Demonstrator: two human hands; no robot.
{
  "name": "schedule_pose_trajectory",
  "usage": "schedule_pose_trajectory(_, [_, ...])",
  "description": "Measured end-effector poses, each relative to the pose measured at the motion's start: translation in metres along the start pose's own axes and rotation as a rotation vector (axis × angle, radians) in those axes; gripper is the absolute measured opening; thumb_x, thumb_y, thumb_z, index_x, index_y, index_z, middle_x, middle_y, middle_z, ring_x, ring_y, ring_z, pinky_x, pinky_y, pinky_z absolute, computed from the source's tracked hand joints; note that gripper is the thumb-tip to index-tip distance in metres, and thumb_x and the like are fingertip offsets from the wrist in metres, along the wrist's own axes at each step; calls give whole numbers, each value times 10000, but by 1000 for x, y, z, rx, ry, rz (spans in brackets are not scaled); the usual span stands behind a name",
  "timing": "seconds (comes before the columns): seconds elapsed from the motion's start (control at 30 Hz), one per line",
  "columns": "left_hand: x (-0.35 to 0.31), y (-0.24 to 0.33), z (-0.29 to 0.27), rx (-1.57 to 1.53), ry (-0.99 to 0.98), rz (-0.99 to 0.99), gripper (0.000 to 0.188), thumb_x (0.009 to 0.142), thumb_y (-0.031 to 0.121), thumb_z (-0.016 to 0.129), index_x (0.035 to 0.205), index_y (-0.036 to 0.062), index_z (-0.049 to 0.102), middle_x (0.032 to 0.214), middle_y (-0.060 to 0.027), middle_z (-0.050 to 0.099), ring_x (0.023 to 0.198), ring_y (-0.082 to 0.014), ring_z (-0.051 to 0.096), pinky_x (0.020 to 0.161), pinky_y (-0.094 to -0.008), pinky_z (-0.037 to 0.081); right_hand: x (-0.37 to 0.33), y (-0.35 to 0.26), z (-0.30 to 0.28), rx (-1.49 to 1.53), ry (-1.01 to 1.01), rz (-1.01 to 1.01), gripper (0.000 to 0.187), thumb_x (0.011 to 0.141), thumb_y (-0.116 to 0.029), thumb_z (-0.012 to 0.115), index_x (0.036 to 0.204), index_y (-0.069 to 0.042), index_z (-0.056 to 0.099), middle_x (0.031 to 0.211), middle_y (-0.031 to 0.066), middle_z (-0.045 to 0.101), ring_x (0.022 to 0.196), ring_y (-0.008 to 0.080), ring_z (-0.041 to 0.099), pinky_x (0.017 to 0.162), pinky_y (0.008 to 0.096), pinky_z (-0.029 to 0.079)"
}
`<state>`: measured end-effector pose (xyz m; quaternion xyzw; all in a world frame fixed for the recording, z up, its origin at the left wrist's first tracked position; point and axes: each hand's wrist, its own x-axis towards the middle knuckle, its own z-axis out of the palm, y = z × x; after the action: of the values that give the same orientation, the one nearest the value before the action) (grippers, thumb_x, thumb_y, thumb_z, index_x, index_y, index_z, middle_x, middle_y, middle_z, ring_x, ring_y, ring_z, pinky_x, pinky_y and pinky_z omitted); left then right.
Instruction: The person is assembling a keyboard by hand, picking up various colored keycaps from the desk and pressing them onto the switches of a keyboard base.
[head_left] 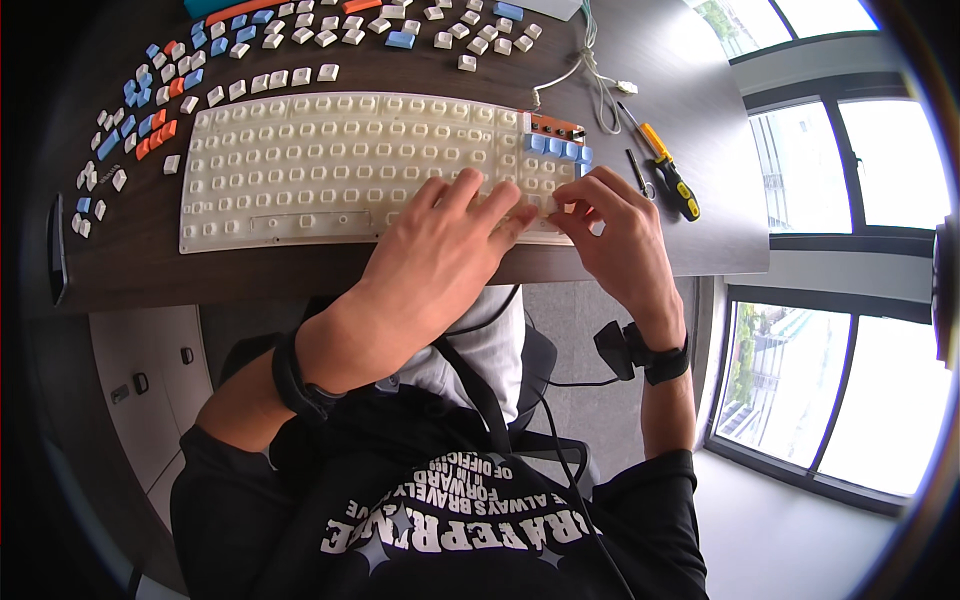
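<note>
A translucent cream keyboard case (310, 183) without most of its keycaps lies along the desk's near edge. Blue keycaps (552, 147) sit in its upper right corner, below an exposed orange-brown circuit board (553, 125). My left hand (430, 250) rests over the right half of the keyboard, fingers spread and thumb reaching toward the number-pad area. Close by, my right hand (618, 235) bends over the lower right corner with its thumb and fingertips pinched together. Whatever is between those fingertips is too small and hidden to make out.
Loose white, blue and orange keycaps (325, 38) are scattered behind and left of the keyboard on the dark desk (690, 130). A coiled pale cable (604, 100) lies behind its right end. A yellow-black screwdriver (670, 170) and a small black tool (637, 172) lie to the right.
</note>
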<state>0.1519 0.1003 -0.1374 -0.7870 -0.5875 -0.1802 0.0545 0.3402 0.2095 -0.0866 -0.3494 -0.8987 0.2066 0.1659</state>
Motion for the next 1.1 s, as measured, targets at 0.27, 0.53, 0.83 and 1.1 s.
schedule_pose_trajectory(0.27, [1, 2, 4, -28, 57, -31, 273, 1042, 218, 559, 1266, 156, 702, 1236, 3, 572, 1204, -216, 534, 1047, -370, 485, 1, 3, 1, 1, 2, -4, 144, 864, 17, 759, 967, 6, 658, 959, 103, 643, 791, 233, 716, 682, 346, 608])
schedule_pose_trajectory(0.53, [2, 3, 6, -69, 28, -78, 262, 1052, 227, 559, 1256, 140, 698, 1245, -5, 564, 1218, -217, 534, 1067, -381, 485, 3, 7, -1, 45, -22, -34, 143, 865, 29, 754, 947, 13, 638, 949, 100, 635, 767, 240, 702, 654, 341, 593])
schedule_pose_trajectory(0.83, [0, 1, 2, 32, -37, -11, 514, 943, 137, 596, 1452, 214, 612, 1305, -44, 535, 1235, -257, 516, 1060, -379, 477, 24, 6, -11, 58, -212, 23, 184, 826, 24, 787, 882, 27, 611, 896, 114, 620, 753, 261, 674, 673, 385, 544])
schedule_pose_trajectory(1.1, [1, 2, 0, 51, -45, -7, 516, 943, 133, 594, 1453, 216, 611, 1310, -49, 541, 1239, -257, 516, 1061, -381, 474, 47, -3, -21, -30, -405, 87, 178, 777, 48, 811, 829, 47, 640, 841, 85, 655, 758, 198, 699, 694, 337, 571])
